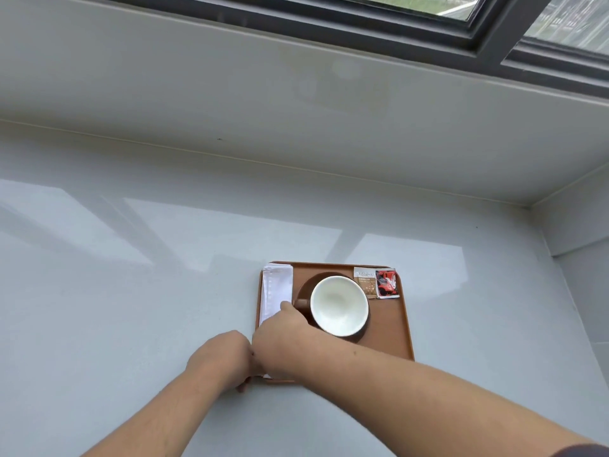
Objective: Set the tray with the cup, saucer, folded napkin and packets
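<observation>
A brown tray (390,328) lies on a white counter. On it a brown cup with a white inside (339,305) stands on a dark brown saucer (304,286). Along the tray's left side lies a folded white napkin (276,288). Two packets sit at the far right corner: a beige one (365,282) and a red one (387,284). My right hand (283,331) rests on the near part of the napkin, fingers pressing it. At the tray's near left corner my left hand (220,357) touches the napkin's near end; its fingers are hidden.
The white counter (131,291) runs wide to the left and ahead. A wall rises behind it, with a dark-framed window (494,37) above. A side wall (573,245) closes the right.
</observation>
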